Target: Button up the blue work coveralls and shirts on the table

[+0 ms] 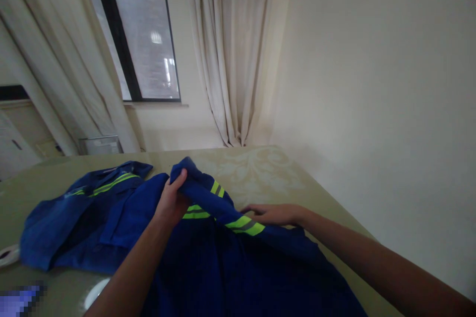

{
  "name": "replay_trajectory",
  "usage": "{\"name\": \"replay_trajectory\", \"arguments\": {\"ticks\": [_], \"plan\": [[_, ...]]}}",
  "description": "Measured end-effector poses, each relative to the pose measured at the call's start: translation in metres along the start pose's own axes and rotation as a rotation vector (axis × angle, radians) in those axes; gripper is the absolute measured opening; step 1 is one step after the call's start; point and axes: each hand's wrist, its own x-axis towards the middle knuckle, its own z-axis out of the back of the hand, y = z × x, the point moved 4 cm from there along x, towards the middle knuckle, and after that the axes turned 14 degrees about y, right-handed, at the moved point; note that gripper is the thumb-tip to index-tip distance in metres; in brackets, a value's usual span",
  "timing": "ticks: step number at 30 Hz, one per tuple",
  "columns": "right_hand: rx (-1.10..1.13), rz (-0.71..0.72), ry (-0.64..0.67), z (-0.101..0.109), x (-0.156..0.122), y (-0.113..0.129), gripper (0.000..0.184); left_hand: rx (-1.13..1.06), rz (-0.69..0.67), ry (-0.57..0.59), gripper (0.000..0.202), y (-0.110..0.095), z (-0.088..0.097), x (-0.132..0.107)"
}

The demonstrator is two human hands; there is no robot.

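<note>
A blue work jacket (208, 262) with yellow-green reflective stripes lies spread on a pale patterned surface (260, 173). My left hand (171, 200) is closed on a raised fold of the jacket's fabric, lifting it near the middle. My right hand (273, 214) lies on the jacket's right edge beside a striped band (245, 225), its fingers pointing left and partly tucked against the cloth. Another blue garment with the same stripes (82, 208) lies crumpled to the left.
A plain wall (372, 109) runs close along the right side of the surface. Behind are a window (145, 34), cream curtains (230, 59) and a grey box-like unit (100, 144). A white object (9, 255) sits at the left edge.
</note>
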Motion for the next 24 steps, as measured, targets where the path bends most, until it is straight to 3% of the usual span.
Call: {"name": "replay_trajectory", "arguments": {"ticks": [1,4,8,11,16,18,20,22,24], "plan": [[-0.041,0.024,0.084,-0.008,0.001,0.002,0.039,-0.047,-0.008,-0.039,0.027,-0.006,0.002,-0.002],[-0.091,0.127,0.148,-0.024,0.006,0.01,0.032,-0.111,-0.049,-0.185,0.013,-0.02,0.007,-0.007],[0.048,0.122,0.267,-0.045,0.016,0.014,0.023,-0.098,-0.054,-0.244,0.01,-0.029,0.008,-0.009],[0.117,0.106,0.24,-0.048,0.018,0.015,0.024,-0.073,-0.035,-0.267,0.01,-0.034,0.009,-0.009],[0.281,0.102,-0.035,-0.033,0.009,0.016,0.035,-0.035,0.005,-0.299,0.013,-0.039,0.009,-0.01],[0.36,0.098,-0.012,-0.034,0.008,0.018,0.042,-0.026,0.02,-0.268,0.016,-0.038,0.004,-0.008],[0.406,0.139,0.093,-0.041,0.009,0.023,0.047,-0.04,0.035,-0.249,0.017,-0.038,-0.002,-0.008],[0.402,0.21,0.178,-0.048,0.009,0.028,0.043,-0.073,0.041,-0.249,0.016,-0.039,-0.007,-0.008],[0.359,0.244,0.164,-0.049,0.006,0.031,0.037,-0.101,0.026,-0.256,0.014,-0.043,-0.01,-0.009]]}}
